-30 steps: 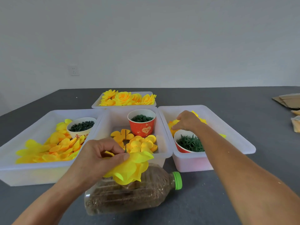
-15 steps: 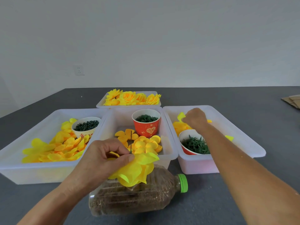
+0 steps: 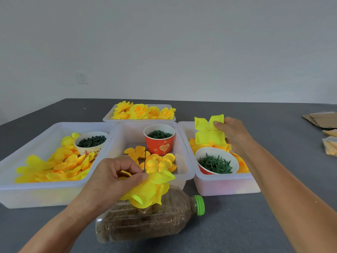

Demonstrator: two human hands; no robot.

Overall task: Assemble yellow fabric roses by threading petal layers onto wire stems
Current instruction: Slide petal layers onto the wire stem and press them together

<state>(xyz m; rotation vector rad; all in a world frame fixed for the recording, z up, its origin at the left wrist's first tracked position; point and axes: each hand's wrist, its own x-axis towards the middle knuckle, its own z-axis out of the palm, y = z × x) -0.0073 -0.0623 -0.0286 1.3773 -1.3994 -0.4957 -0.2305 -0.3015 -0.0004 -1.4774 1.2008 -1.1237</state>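
- Left hand [image 3: 111,178]: we pinch the half-built rose [image 3: 148,190] over the bottle [image 3: 145,223], its wire [image 3: 145,159] upright to take a layer.
- Right hand [image 3: 231,133]: fingers grip one petal layer [image 3: 207,132] above the right bin [image 3: 226,185], its centre hole showing, ready for threading.

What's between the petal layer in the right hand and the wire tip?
Nothing visible. The petal layer is held above the right bin; the wire sticks up bare from the left hand, with open air between.

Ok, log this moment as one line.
left hand: pinches half-built rose, wire stem up | right hand: holds petal layer above right bin
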